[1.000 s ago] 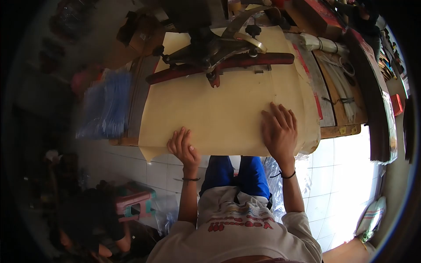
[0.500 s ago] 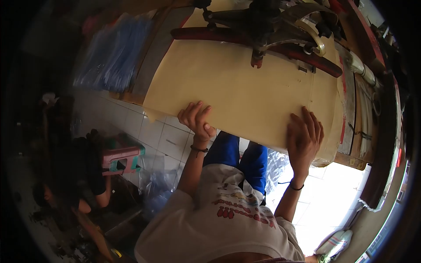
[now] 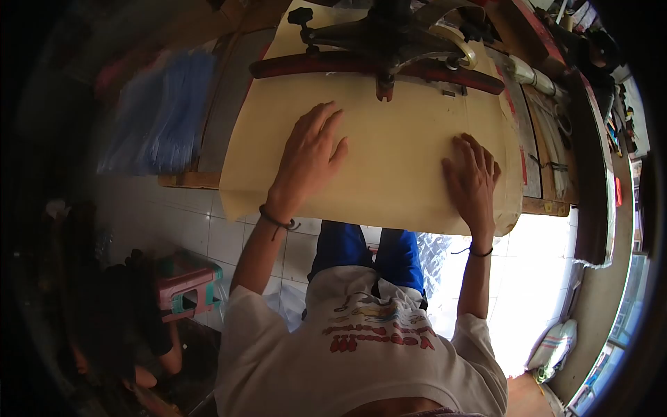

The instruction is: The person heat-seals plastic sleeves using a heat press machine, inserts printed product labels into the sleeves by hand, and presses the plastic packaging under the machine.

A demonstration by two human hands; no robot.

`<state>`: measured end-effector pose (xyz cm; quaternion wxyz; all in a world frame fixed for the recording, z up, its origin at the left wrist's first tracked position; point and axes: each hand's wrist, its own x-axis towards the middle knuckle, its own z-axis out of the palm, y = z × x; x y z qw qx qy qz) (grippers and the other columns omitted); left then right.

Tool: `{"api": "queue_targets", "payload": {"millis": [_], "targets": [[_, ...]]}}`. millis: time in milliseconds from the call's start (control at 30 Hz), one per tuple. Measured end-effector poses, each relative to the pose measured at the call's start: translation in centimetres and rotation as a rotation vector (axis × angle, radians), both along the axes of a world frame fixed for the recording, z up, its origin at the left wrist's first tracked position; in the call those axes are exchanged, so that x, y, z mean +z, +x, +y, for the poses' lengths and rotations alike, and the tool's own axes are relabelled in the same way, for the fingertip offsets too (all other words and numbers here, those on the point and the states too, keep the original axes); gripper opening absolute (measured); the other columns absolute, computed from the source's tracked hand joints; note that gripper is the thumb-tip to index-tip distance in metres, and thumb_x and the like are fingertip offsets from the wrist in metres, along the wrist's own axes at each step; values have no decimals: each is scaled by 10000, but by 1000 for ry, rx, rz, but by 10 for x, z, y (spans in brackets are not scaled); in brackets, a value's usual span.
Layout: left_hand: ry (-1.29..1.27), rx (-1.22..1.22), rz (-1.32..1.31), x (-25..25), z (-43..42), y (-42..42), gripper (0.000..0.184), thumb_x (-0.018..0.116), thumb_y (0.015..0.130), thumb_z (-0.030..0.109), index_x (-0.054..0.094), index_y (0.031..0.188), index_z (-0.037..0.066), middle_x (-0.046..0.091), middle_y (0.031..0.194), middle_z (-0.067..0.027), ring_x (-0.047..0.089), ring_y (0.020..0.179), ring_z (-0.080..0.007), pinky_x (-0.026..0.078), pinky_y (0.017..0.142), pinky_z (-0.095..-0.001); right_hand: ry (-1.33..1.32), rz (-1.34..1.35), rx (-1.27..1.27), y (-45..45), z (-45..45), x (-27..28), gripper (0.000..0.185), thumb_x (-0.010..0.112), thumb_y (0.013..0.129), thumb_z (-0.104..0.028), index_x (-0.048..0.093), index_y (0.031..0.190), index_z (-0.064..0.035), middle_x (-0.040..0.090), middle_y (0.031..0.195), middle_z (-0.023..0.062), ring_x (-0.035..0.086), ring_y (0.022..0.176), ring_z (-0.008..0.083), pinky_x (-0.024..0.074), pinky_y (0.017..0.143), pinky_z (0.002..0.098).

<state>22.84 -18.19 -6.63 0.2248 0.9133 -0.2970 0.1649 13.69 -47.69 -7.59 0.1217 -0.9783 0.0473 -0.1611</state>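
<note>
A broad sheet of brown paper (image 3: 389, 160) covers the worktop in front of me, its near edge hanging over my legs. My left hand (image 3: 313, 149) lies on the left half of it, palm down, fingers stretched out and thumb apart. Toward the right side, my right hand (image 3: 474, 174) rests on the same paper with loosely spread fingers. Neither hand holds anything. Beyond my fingertips, a dark metal fixture with a long dark-red bar (image 3: 313, 64) spans the sheet. A small notched red piece (image 3: 384, 89) sticks out from its middle.
Clear bluish plastic sheets (image 3: 156, 115) hang at the left. On the right are a rolled plastic bundle (image 3: 535, 75) and a wooden ledge (image 3: 549, 206). A pink and green stool (image 3: 187, 285) and a person in dark clothing (image 3: 118, 320) are at lower left.
My left hand has moved from the paper's near edge forward onto its surface, and its fingers have straightened. My right hand stays on the right side. The view has shifted slightly.
</note>
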Motion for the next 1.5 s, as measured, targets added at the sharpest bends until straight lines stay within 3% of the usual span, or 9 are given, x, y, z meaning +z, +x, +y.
{"api": "queue_targets", "payload": {"millis": [100,300,600,1000,1500], "targets": [[95,-100,-30,-22,-9,44,513,580,930,173,472,1368,-70,439,1463,-229,450,1332,-405,376,1141,-468,-49,-54,36,33,-10,-9,563,620,941,-323,481,1422,-65,448,1528,114,402,1400,307,276,1137,499],[125,-164,-64,-29,-21,69,535,528,919,134,421,1390,-97,338,1519,-299,326,1416,-462,299,1194,-507,-92,-41,195,83,-32,-6,631,551,976,-393,422,1457,-6,404,1550,173,378,1426,298,258,1152,492],[121,-169,57,-38,-21,83,550,488,918,164,390,1397,-87,300,1535,-312,262,1460,-438,182,1235,-535,-58,-66,171,88,-35,-14,688,532,968,-447,396,1480,-8,426,1533,173,337,1443,327,237,1170,469],[48,-163,177,-28,-20,76,510,495,940,200,417,1376,-53,326,1525,-291,290,1444,-432,280,1200,-469,-55,-15,120,88,-28,-7,678,532,956,-465,417,1483,-53,428,1550,114,349,1439,289,238,1153,461],[35,-133,89,-40,-20,78,501,519,936,203,435,1357,-56,342,1512,-286,333,1410,-442,321,1175,-478,-89,27,92,90,-28,-8,700,517,963,-500,402,1494,-59,412,1567,90,347,1434,293,236,1135,466]]}}
